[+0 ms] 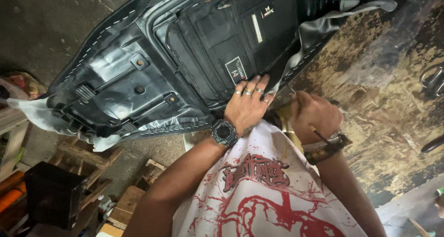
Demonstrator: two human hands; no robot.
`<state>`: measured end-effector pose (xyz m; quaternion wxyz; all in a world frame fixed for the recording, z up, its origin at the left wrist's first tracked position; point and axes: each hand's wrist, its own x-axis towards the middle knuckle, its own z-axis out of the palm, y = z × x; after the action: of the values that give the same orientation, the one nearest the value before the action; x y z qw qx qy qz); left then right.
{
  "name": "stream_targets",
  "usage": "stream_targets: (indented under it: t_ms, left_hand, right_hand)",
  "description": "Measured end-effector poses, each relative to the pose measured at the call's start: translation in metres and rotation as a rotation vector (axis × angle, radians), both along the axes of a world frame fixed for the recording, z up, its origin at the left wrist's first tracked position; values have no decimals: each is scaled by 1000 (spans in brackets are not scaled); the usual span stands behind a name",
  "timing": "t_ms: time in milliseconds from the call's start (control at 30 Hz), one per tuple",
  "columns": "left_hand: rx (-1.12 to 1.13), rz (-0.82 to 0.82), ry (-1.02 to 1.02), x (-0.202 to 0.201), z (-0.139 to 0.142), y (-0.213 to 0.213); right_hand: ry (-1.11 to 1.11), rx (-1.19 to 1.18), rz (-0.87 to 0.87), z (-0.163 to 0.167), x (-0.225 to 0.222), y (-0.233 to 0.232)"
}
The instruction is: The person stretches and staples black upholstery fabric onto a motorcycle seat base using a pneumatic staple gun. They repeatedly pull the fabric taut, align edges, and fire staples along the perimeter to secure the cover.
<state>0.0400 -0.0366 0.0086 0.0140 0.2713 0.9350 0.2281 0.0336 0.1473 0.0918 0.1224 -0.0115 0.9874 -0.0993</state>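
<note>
Fingers (253, 85) of our left hand (247, 106) lie spread and flat on the underside of the upturned motorcycle seat (152, 66), their tips pressing the loose edge of the seat cover (319, 27) against the black plastic base; they grip nothing, only press. We count four rings on that hand and one dark wristwatch (225, 132) at its wrist. Our right hand (315, 117) is curled into a fist just beside the left, at the seat's near edge — whether it has hold of anything inside the fist we cannot tell, though a thin stick-like piece shows at the wrist beside two bracelets (326, 147).

The seat lies upside down across the top of the view, its nose toward the left and its wider end toward the upper right. Along its rim the cover folds over — a row of light stitches or staples follows the edge on both long sides. Three round mounting studs show on the base, and two printed labels sit on the padded middle panel.

To the right, a worn wall (388, 94) of flaking paint stands close behind the right hand, leaving little room there. To the lower left the floor opens out, with wooden frames (88, 158) and one dark box (51, 191) well apart from the hands. Our white shirt (259, 195) with red print fills the bottom centre.
</note>
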Motion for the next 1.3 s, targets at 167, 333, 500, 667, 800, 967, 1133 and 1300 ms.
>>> stream_targets:
  t_ms: [167,333,500,667,800,967,1133,1300]
  left_hand:
    - [7,-40,-10,-3,-3,0]
    - [22,-65,-49,-6,1,0]
    - [69,-24,-56,-5,8,-4]
    - [26,-39,-38,-7,6,-2]
    - [40,-43,-25,-6,3,-2]
    - [34,-28,15,-5,1,-1]
    - [22,-34,-1,-6,4,-1]
    - [25,-51,-29,-6,7,-2]
  right_hand:
    - [-125,84,-54,-19,6,-10]
    - [183,-335,-148,-32,21,-4]
    - [-89,-145,-134,-33,22,13]
    - [-633,-1005,-742,-52,-10,23]
    - [-554,-682,-422,-39,-21,15]
    - [-494,10,-189,-10,-33,-3]
    - [-533,-71,-230,-25,-38,1]
    - [-813,-1132,-986,-49,-20,15]
